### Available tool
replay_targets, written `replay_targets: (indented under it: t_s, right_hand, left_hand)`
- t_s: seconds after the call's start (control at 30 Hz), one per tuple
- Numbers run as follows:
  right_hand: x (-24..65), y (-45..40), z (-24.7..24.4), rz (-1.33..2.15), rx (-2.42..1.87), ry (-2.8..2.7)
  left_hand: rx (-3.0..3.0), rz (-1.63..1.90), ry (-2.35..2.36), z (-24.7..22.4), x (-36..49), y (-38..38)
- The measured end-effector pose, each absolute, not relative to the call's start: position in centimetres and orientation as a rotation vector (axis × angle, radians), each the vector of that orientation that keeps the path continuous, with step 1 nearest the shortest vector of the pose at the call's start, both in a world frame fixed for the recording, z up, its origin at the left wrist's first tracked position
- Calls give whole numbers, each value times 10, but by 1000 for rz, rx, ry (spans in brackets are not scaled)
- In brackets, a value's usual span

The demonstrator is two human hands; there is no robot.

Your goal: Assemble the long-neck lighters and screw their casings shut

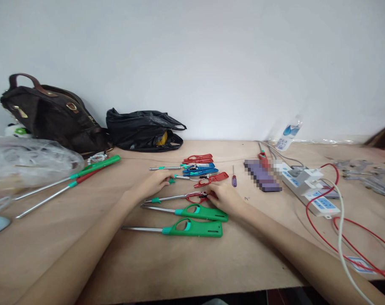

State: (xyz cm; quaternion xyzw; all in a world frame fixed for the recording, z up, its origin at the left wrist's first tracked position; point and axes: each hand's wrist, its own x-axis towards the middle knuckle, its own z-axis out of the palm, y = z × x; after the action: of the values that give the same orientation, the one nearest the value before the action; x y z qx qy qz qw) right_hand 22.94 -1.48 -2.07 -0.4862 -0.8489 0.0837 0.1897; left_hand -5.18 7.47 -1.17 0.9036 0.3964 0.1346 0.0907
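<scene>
A bare tabletop [167,271] seen from above, with two forearms reaching in over its near edge. Nearest the middle of that edge lies a green lighter [202,229], long and gun-shaped, its metal tube pointing left; a second green lighter [211,214] lies just beyond it, alongside. To the right, a red cable [310,220] and a white cable [340,241] loop toward the near edge.

Beyond the green pair lies an opened red lighter [195,195], wires showing. The right hand [224,199] is partly closed, fingers bent, fingertips at this lighter's handle end; whether they grip it I cannot tell.

Slightly farther, the left hand [156,182] is curled nearly closed, thumb and fingers around the left end of a metal tube [181,177], beside a small teal piece [171,181]. How firmly it holds either is hidden. A red casing [222,177] lies at that tube's right end.

Past the hands are an opened blue lighter [200,172] and, farther still, red handle parts [199,159]. A small screwdriver [234,180] lies right of them; farther right is a white power strip [326,205]. Along the far edge sit a black plastic bag [138,127] and, toward the far left corner, a dark backpack [59,114].
</scene>
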Motion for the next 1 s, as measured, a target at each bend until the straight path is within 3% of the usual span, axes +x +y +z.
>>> replay_targets:
  t_s: [0.27, 0.83, 1.0]
  right_hand:
    - [231, -13, -20, 288, -1370, -2369]
    - [232, -9, -24, 288, -1337, -2358]
    - [231, -10, -22, 300, -1353, -2351]
  left_hand:
    - [2513, 493, 778, 11, -6, 29]
    - [1919, 531, 787, 7, 12, 13]
    - [2015, 550, 867, 1, 13, 9]
